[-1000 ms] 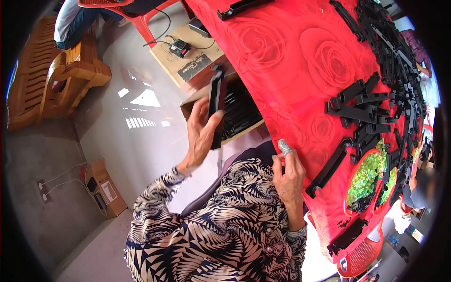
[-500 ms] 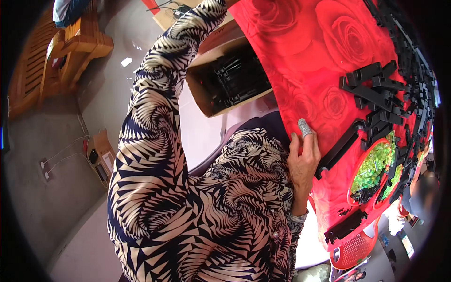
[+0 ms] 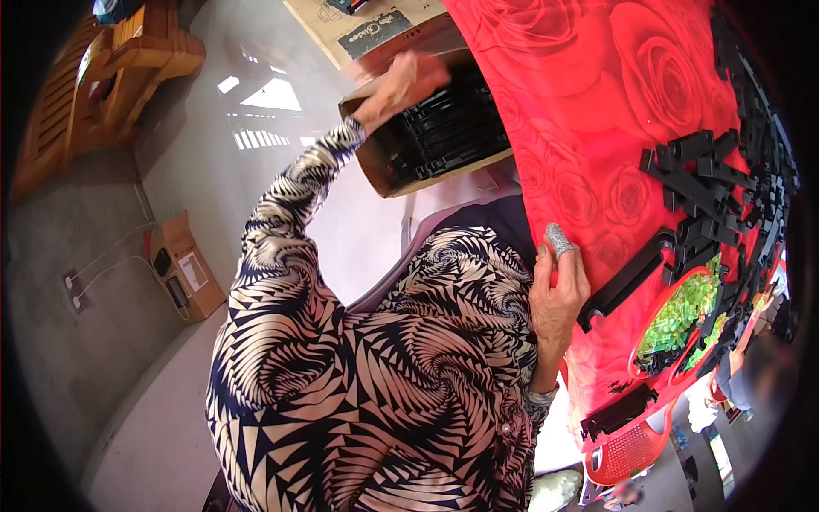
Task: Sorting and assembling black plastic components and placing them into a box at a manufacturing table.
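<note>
My left hand (image 3: 408,84) hangs over the far side of a cardboard box (image 3: 368,152), its fingers smeared by motion. Rows of long black plastic parts (image 3: 452,128) fill that box, which stands left of the table. At the table's near-left edge, my right hand (image 3: 559,294) rests on the red rose-patterned tablecloth (image 3: 589,51). Its thumb and fingers are apart, and one fingertip is wrapped in silvery material. Just right of it lies a long black plastic strip (image 3: 627,282), beside a heap of similar black pieces (image 3: 704,175).
Orange-red baskets (image 3: 637,357) hold clear green pieces. More black parts line the table's far right. A red chair (image 3: 627,456) and a person (image 3: 755,363) are beyond. A flat carton (image 3: 375,30) lies past the box; a wooden bench (image 3: 145,60) and another carton (image 3: 194,277) are left.
My left arm has drawn back from far ahead, bringing its hand down into view over the box. My right hand stays at the table edge.
</note>
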`<state>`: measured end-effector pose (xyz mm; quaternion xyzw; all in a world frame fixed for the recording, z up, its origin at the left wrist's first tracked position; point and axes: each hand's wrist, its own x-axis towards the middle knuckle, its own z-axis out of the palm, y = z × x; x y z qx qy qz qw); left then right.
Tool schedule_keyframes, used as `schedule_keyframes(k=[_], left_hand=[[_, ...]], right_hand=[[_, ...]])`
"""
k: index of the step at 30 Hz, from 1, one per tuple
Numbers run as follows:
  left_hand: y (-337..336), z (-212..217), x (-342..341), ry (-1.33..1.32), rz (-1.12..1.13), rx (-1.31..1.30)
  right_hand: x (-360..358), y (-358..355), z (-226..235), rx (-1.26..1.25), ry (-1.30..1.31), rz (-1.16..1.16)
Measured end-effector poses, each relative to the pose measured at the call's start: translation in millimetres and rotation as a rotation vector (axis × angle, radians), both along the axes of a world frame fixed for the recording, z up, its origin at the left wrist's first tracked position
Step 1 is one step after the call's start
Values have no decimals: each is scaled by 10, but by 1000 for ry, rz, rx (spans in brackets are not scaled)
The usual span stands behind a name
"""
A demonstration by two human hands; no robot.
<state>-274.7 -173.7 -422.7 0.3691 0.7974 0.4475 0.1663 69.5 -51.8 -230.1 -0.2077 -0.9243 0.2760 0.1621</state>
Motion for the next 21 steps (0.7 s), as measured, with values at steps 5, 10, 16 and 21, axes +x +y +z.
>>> schedule_keyframes(k=[5,10,16,21], left_hand=[[-202,-319,527,-124,78,-269],[-132,-373,724,-20,80,-405],[-226,-512,687,-51,76,-287],[-224,-214,699,17,70,-239]], right_hand=[[-25,-43,26,-109,-118,0],[-23,-55,-5,-110,-137,-1],[-2,-57,-23,-100,-165,-5],[-18,-41,-25,-116,-151,-4]])
